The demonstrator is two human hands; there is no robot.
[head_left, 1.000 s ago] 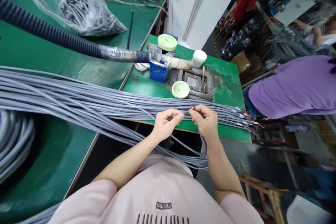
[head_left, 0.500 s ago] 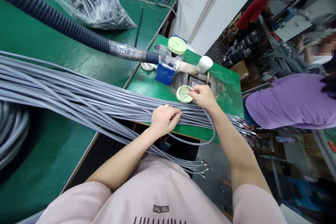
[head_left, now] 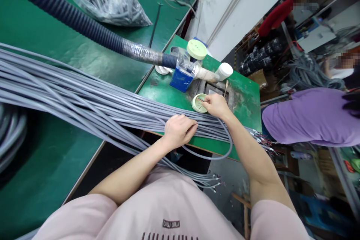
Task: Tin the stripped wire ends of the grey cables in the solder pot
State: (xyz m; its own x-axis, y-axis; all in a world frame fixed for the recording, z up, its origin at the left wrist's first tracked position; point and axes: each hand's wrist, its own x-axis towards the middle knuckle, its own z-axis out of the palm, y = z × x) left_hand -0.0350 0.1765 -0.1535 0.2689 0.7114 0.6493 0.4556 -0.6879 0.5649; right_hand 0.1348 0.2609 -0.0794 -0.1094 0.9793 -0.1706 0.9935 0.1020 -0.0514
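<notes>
Under the left hand (head_left: 180,132), a bundle of gray cables (head_left: 84,99)

Your pink shirt (head_left: 168,202) has small dark letters (head_left: 171,223) that look like "miu miu", upside down to you.

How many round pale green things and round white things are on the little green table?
Pale green (jar lid, shallow dish): 2
White (tub, round dish): 2
Total: 4
</notes>
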